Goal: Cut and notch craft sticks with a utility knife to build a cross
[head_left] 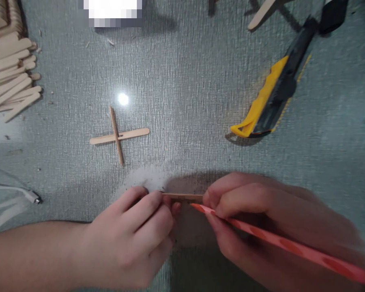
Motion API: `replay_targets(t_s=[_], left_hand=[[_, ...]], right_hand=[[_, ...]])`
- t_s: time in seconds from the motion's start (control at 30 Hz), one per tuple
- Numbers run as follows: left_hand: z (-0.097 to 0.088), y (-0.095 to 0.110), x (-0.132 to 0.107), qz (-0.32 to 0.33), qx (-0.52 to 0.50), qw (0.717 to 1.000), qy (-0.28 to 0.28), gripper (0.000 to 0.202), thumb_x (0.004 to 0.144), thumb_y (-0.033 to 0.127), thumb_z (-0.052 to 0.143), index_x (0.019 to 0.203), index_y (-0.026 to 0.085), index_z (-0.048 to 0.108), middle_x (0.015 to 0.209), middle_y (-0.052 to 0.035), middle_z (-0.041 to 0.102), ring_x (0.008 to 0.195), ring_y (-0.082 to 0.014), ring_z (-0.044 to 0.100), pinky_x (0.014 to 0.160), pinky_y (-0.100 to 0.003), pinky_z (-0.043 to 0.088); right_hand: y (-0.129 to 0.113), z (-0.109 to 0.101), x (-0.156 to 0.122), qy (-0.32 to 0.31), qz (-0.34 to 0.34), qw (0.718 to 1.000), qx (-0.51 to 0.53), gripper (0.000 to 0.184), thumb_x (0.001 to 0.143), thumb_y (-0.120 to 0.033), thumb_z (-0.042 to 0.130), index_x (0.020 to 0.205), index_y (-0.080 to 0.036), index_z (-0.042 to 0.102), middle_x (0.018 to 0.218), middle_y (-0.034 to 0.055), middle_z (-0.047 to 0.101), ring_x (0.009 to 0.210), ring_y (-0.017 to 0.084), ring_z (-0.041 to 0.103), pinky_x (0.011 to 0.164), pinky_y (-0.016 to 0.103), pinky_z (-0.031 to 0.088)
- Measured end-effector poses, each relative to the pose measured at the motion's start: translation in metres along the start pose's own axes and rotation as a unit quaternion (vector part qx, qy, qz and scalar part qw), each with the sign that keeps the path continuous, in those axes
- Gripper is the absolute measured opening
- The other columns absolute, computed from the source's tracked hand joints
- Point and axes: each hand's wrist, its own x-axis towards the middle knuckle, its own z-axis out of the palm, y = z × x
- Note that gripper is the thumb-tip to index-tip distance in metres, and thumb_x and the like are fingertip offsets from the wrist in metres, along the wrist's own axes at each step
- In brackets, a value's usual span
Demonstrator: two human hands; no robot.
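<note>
Lower centre: brace stick (182,196) in pinching left hand (136,237); steer pencil (257,232) lightly with right hand (273,209) curled round it.

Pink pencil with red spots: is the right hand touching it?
Touching. The head view shows the right hand gripping the pink pencil with red spots between thumb and fingers, near its pointed end.

A round white glare (123,98) spots the dim, softly shadowed tabletop (194,121).

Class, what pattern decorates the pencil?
The pencil is pink with red blotches, seen in the head view.
</note>
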Motion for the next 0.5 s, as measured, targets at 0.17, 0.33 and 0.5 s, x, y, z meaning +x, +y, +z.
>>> replay_targets(t_s=[0.17,0.33,0.5], left_hand=[[-0.0016,0.0013,-0.0012,0.001,0.023,0.999,0.022,0.016,0.094,0.010,0.057,0.097,0.006,0.072,0.106,-0.0157,0.070,0.098,-0.0308,0.066,0.081,-0.045,0.058],[-0.0037,0.0016,-0.0023,0.007,0.025,0.999,0.030,0.015,0.092,0.011,0.060,0.094,0.005,0.074,0.107,-0.0187,0.073,0.093,-0.0322,0.071,0.075,-0.044,0.063],[-0.0050,-0.0014,-0.0012,0.017,0.024,0.999,0.029,0.016,0.090,0.013,0.065,0.098,0.002,0.073,0.104,-0.0205,0.074,0.090,-0.0328,0.073,0.074,-0.043,0.065]], right_hand=[[0.0004,0.0024,-0.0028,0.000,-0.003,1.000,0.002,0.020,0.085,-0.007,0.062,0.077,-0.022,0.052,0.076,-0.0044,0.070,0.063,0.002,0.068,0.060,0.010,0.054],[-0.0001,0.0048,-0.0037,0.020,0.003,0.999,-0.026,0.022,0.084,-0.007,0.062,0.075,-0.023,0.049,0.078,-0.0034,0.070,0.065,0.003,0.069,0.059,0.011,0.053],[-0.0009,0.0050,-0.0032,0.006,-0.016,0.999,-0.050,0.022,0.082,-0.007,0.062,0.075,-0.023,0.048,0.078,-0.0042,0.070,0.063,0.003,0.068,0.059,0.011,0.054]])
